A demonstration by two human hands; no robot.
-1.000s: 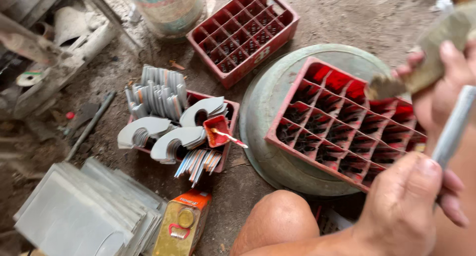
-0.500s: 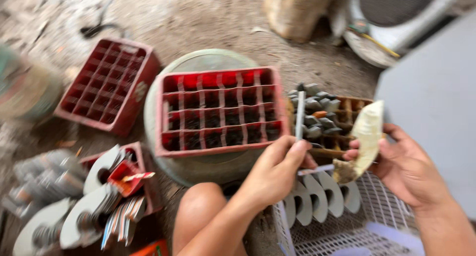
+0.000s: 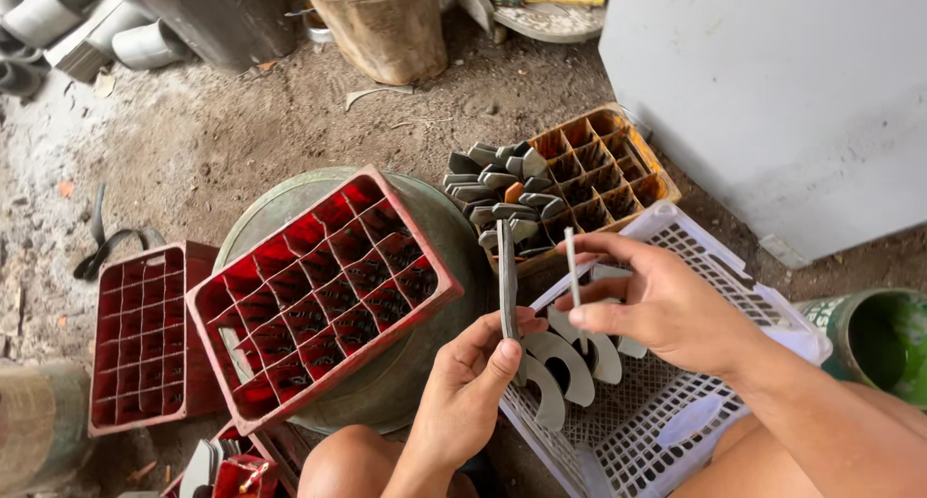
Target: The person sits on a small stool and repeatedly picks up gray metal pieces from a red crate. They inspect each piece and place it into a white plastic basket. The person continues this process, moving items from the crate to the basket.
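My left hand [image 3: 470,382] pinches a flat grey metal piece [image 3: 507,276] held on edge, upright. My right hand [image 3: 659,305] grips a thin grey piece [image 3: 572,266], also seen edge-on, just to the right of it. Both hands hover over a white lattice basket [image 3: 666,430] that holds several grey curved, horseshoe-like pieces [image 3: 570,363]. Left of the hands a red compartment crate [image 3: 323,290] rests tilted on a round green metal lid [image 3: 444,228].
An orange compartment crate [image 3: 599,170] behind the basket holds several grey pieces. A second red crate [image 3: 145,334] lies on the dirt at left. A wood stump [image 3: 386,25], pipes [image 3: 145,44], a white cabinet [image 3: 772,93] and a green bucket [image 3: 884,344] surround the spot.
The view swung right, from the left-hand pile and red crates to the white basket. My right hand dropped the cloth-like item and now holds a thin grey piece.
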